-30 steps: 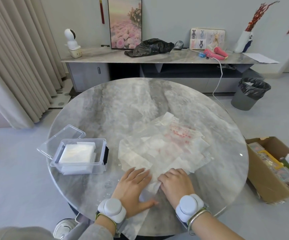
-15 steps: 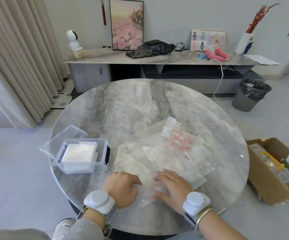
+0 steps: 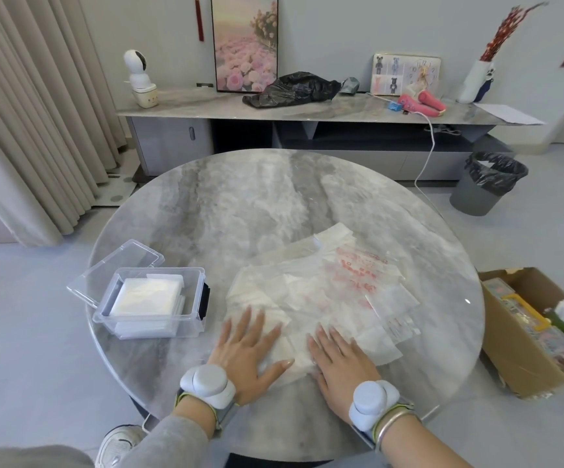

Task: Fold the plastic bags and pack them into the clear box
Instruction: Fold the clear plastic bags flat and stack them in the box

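A loose pile of translucent plastic bags (image 3: 328, 285), some with red print, lies spread on the round marble table (image 3: 240, 204). The nearest bag (image 3: 290, 352) lies flat at the pile's front. My left hand (image 3: 245, 349) and my right hand (image 3: 338, 354) both press flat on it, fingers straight and spread. The clear box (image 3: 154, 304) stands left of the pile near the table's left edge. It holds a stack of folded white bags (image 3: 149, 295). Its lid (image 3: 118, 268) hangs open behind it.
An open cardboard box (image 3: 530, 332) of items sits on the floor at the right. A bin with a black liner (image 3: 488, 182) stands further back. A long sideboard (image 3: 307, 113) with a black bag, a picture and a vase lines the wall. Curtains hang at the left.
Half a second ago my left hand was curled on the bag's edge. Now both hands lie flat with spread fingers, further forward on the bag, which lies smoother.
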The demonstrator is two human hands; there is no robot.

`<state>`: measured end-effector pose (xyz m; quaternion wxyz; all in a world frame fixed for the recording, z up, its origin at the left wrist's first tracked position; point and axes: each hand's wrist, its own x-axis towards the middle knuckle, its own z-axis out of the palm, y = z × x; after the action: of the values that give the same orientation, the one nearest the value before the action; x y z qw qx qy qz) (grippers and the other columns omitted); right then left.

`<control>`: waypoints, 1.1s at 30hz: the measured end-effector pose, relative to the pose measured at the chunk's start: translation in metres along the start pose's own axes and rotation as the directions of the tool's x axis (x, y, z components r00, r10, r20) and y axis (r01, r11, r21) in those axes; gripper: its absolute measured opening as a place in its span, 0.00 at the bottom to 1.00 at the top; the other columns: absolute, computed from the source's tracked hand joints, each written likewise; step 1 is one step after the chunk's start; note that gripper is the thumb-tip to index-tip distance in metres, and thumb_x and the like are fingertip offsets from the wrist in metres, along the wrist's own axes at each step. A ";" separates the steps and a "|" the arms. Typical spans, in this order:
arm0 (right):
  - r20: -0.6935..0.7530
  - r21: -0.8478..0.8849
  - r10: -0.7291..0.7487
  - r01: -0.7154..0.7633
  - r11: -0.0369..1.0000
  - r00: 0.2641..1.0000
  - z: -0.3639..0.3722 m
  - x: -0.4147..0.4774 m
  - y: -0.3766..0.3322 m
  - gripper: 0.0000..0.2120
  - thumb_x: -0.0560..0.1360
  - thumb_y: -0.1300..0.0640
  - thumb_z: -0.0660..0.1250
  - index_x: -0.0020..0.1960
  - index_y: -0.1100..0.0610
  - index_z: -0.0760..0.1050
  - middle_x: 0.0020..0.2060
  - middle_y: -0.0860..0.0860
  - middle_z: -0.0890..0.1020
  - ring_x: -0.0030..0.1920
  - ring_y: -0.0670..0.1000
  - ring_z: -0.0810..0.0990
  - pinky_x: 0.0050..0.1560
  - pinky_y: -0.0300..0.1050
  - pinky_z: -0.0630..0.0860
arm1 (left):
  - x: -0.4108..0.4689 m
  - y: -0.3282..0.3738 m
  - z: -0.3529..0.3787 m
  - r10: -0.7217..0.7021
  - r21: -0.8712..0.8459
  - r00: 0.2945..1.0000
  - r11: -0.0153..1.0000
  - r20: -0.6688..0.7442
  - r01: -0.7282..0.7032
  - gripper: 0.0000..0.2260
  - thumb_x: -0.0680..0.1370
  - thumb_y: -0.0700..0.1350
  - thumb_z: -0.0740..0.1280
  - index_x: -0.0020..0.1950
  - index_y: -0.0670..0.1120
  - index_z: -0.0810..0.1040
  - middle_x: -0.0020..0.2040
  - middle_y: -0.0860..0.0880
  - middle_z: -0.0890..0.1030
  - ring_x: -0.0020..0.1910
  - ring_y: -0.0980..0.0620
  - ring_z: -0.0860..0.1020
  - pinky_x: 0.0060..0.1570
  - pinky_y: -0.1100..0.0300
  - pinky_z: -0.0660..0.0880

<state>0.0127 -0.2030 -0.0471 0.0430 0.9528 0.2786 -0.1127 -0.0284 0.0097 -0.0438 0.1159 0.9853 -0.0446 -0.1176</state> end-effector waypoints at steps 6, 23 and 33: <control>0.053 -0.009 0.120 -0.119 0.993 0.991 0.006 0.021 0.009 0.28 0.71 0.45 0.51 0.59 0.58 0.81 0.57 0.57 0.82 0.55 0.60 0.82 0.42 0.60 0.81 | 0.028 -0.005 -0.008 -0.158 -0.005 0.980 0.987 -0.121 0.158 0.53 0.61 0.75 0.20 0.81 0.51 0.45 0.80 0.46 0.43 0.79 0.48 0.40 0.76 0.49 0.44; -0.142 0.037 0.040 -0.035 0.999 0.989 -0.033 -0.007 0.007 0.16 0.70 0.56 0.71 0.58 0.51 0.79 0.59 0.51 0.75 0.59 0.54 0.75 0.43 0.47 0.76 | 0.010 0.011 -0.010 0.354 0.021 0.860 0.928 -0.368 -0.373 0.13 0.74 0.58 0.59 0.49 0.57 0.80 0.49 0.58 0.79 0.46 0.56 0.79 0.44 0.65 0.73; -0.002 0.396 0.094 -0.085 0.914 0.996 -0.047 -0.025 0.032 0.05 0.77 0.46 0.63 0.50 0.44 0.77 0.49 0.43 0.81 0.52 0.47 0.78 0.52 0.40 0.73 | -0.005 -0.012 -0.030 0.021 -0.151 0.999 0.988 0.031 -0.016 0.08 0.79 0.56 0.63 0.52 0.57 0.81 0.48 0.58 0.80 0.52 0.55 0.76 0.49 0.62 0.70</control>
<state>0.0178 -0.2361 0.0048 -0.1479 0.9547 0.2068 -0.1545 -0.0256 0.0282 -0.0174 0.1902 0.9712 -0.0467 -0.1354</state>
